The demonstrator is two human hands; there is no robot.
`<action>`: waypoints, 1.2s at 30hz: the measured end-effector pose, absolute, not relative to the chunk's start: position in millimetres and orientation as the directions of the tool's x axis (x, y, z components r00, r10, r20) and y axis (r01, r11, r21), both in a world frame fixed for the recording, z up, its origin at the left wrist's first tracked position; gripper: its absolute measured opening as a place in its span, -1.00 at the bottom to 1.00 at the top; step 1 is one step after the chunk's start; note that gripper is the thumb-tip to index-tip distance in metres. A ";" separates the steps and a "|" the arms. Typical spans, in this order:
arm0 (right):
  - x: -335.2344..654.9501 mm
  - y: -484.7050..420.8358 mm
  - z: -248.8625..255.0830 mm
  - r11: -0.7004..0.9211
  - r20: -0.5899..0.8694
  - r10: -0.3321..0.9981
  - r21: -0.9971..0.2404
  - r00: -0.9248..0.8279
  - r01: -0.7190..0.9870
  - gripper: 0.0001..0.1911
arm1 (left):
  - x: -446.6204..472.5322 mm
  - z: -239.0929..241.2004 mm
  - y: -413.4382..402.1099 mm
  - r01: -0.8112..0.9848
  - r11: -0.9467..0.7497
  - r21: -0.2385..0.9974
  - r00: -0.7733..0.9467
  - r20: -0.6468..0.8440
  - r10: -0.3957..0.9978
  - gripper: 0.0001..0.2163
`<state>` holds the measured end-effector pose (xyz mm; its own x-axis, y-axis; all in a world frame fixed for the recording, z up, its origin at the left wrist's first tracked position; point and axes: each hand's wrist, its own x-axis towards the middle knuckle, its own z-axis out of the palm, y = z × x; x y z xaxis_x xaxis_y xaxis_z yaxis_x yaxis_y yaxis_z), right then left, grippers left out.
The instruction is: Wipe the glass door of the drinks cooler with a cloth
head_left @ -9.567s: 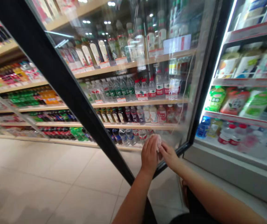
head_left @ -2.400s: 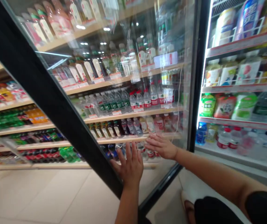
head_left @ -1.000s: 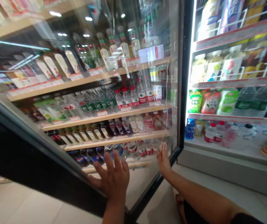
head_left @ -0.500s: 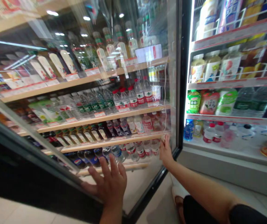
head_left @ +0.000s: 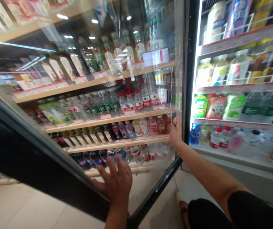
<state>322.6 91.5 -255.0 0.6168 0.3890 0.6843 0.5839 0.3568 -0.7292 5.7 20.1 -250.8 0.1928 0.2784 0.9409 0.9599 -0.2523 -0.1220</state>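
Observation:
A glass cooler door with a black frame stands swung open in front of me. My left hand rests with fingers spread on the glass, close to the black near frame. Further right, my right hand is up against the glass near the door's far upright. Its fingers are bent together around a small pale bit of something, too hidden to name. A thin pale cord or strip runs down the glass beside that hand.
Through the glass show wooden shelves with rows of bottles. At right is a lit cooler with pouches, bottles and white wire dividers. A shoe stands on the tiled floor below the door.
My right hand has slid upward along the glass. My left hand stays spread at nearly the same place. The door's near frame now slants more steeply across the view.

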 end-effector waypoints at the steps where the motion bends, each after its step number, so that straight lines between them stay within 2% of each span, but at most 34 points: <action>1: 310.2 90.2 -240.8 0.367 0.702 0.399 -0.712 0.589 0.599 -0.37 | 6.0 -250.9 19.8 0.958 -0.266 -0.111 0.186 0.942 0.278 -0.26; 6: 211.3 43.0 -208.5 0.552 0.857 0.488 -0.451 0.167 0.702 -0.35 | 12.9 -245.9 10.5 0.941 -0.326 -0.087 0.178 0.948 0.263 -0.30; 8: 177.4 17.8 -207.9 0.688 0.856 0.514 -0.375 -0.053 0.621 -0.35 | 19.6 -237.7 6.0 0.876 -0.455 -0.160 0.273 0.942 0.195 -0.33; 10: 161.2 0.3 -199.3 0.779 0.841 0.512 -0.368 -0.175 0.508 -0.38 | 26.9 -226.0 3.4 0.767 -0.593 -0.245 0.380 0.918 0.112 -0.37; 13: 169.4 -4.7 -163.7 0.797 0.868 0.488 -0.402 -0.090 0.450 -0.43 | 33.8 -210.7 2.2 0.762 -0.591 -0.265 0.401 0.910 0.109 -0.39; 16: 193.7 12.7 -121.9 0.702 0.911 0.404 -0.371 0.089 0.608 -0.42 | 33.9 -209.4 0.2 0.826 -0.503 -0.255 0.381 0.910 0.163 -0.46; 18: 205.5 31.2 -106.9 0.586 0.927 0.358 -0.315 0.110 0.747 -0.40 | 31.5 -212.4 -0.9 0.832 -0.493 -0.253 0.377 0.911 0.168 -0.53; 23: 210.2 67.8 -117.3 0.420 0.945 0.327 -0.141 -0.005 0.897 -0.28 | 21.0 -182.1 5.3 0.877 -0.419 -0.235 0.302 0.948 0.100 -0.51; 26: 208.2 73.5 -125.9 0.391 0.950 0.313 -0.136 0.008 0.910 -0.28 | 18.8 -150.2 8.7 0.927 -0.341 -0.157 0.212 0.969 0.129 -0.49; 29: 207.5 73.9 -126.4 0.385 0.946 0.324 -0.145 0.013 0.911 -0.28 | 26.2 -151.5 4.2 0.937 -0.335 -0.101 0.177 0.962 0.206 -0.46; 32: 207.5 74.2 -125.4 0.388 0.949 0.314 -0.138 0.010 0.911 -0.28 | 34.5 -182.5 -3.1 0.906 -0.390 -0.163 0.272 0.931 0.243 -0.46; 36: 208.2 74.0 -126.5 0.395 0.953 0.303 -0.133 0.008 0.909 -0.28 | 26.8 -192.8 -1.6 0.846 -0.461 -0.270 0.384 0.907 0.173 -0.60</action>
<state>208.2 74.0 -126.5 0.0081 0.3030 0.9530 0.9090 0.3949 -0.1333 26.8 -1.6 -192.8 0.3837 0.1729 0.9071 0.8455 -0.4608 -0.2698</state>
